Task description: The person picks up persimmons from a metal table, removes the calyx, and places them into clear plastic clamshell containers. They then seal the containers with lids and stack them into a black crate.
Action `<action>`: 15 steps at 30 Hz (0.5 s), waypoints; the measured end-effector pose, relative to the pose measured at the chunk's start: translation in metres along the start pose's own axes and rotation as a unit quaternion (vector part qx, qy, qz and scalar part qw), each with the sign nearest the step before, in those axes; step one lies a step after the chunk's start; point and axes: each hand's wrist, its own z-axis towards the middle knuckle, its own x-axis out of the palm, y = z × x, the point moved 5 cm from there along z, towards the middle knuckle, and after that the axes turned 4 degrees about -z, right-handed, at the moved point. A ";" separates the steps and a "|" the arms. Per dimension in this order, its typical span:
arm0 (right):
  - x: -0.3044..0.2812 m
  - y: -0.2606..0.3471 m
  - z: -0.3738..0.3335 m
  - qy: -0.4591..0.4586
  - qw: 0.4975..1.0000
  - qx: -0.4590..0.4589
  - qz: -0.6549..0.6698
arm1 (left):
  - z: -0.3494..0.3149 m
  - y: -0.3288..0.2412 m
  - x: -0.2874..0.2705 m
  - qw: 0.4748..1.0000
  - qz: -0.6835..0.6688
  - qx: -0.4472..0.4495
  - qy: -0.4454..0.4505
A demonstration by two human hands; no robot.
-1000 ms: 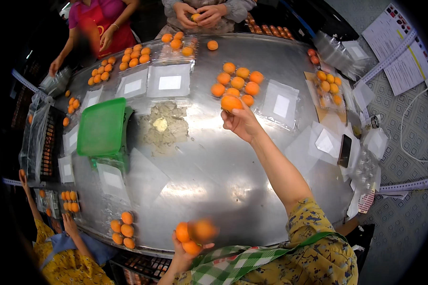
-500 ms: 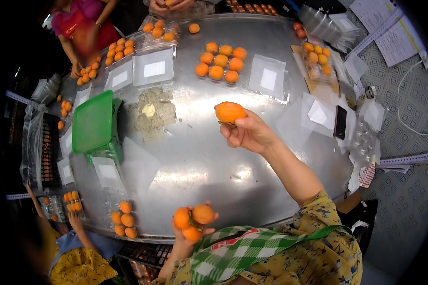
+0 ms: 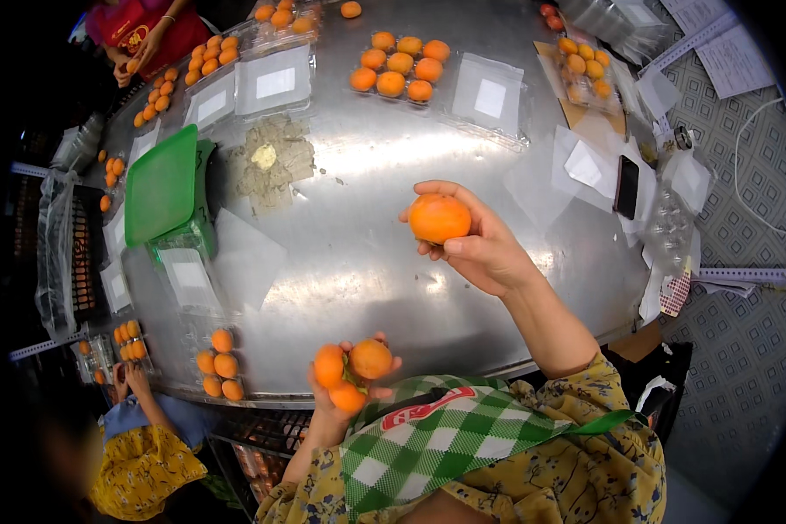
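Note:
One orange persimmon (image 3: 439, 218) rests in my right hand (image 3: 489, 253), raised over the middle of the metal table, its green calyx partly showing underneath. The fingers curl round it with the thumb at its lower side. Low in the view, close to my apron, my left hand (image 3: 325, 409) cups a cluster of three persimmons (image 3: 348, 397), with green calyxes between them. Across the table sits a clear tray of persimmons (image 3: 400, 63) in rows, beside a clear lidded tray with a white label (image 3: 489, 98). A smaller group of persimmons (image 3: 224, 365) lies in a tray to my left.
A green plastic box (image 3: 162, 188) stands on the left of the metal table (image 3: 349, 262). On the right lie a phone (image 3: 626, 187), white sheets and another persimmon tray (image 3: 585, 65). Co-workers are at the far left (image 3: 140, 35) and near left (image 3: 148, 454).
My right hand has moved slightly right and nearer, turning the persimmon. My left hand still holds its three. The view has shifted, and the far-left co-worker's hands have come together.

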 end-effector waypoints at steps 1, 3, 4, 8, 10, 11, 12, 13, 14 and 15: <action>0.000 -0.001 -0.003 -0.003 1.000 0.000 0.013 | 0.000 0.001 0.000 1.000 -0.001 -0.003 0.003; 0.000 -0.002 -0.007 -0.008 0.999 -0.002 0.039 | -0.001 0.003 0.000 1.000 0.000 -0.001 0.003; 0.001 -0.003 -0.009 -0.010 0.999 -0.002 0.046 | -0.003 0.004 0.000 1.000 0.001 0.000 0.003; 0.002 -0.003 -0.014 -0.010 0.998 -0.009 0.060 | -0.004 0.006 -0.003 1.000 -0.005 -0.006 0.001; 0.002 -0.003 -0.015 -0.009 0.998 -0.012 0.057 | -0.004 0.007 -0.002 1.000 -0.002 -0.008 0.000; 0.002 -0.003 -0.016 -0.009 0.998 -0.012 0.054 | -0.003 0.008 -0.001 1.000 -0.006 -0.011 0.001; 0.002 -0.003 -0.017 -0.009 0.999 -0.010 0.051 | -0.003 0.009 -0.001 1.000 -0.009 -0.013 0.000; 0.003 -0.001 -0.018 -0.017 0.999 -0.020 0.028 | -0.002 0.009 -0.001 1.000 -0.013 -0.015 0.000; 0.005 0.001 -0.019 -0.024 0.999 -0.029 0.005 | -0.003 0.009 -0.001 1.000 -0.013 -0.015 0.000; 0.007 0.003 -0.021 -0.031 0.999 -0.039 -0.019 | -0.003 0.010 -0.001 1.000 -0.013 -0.016 0.001</action>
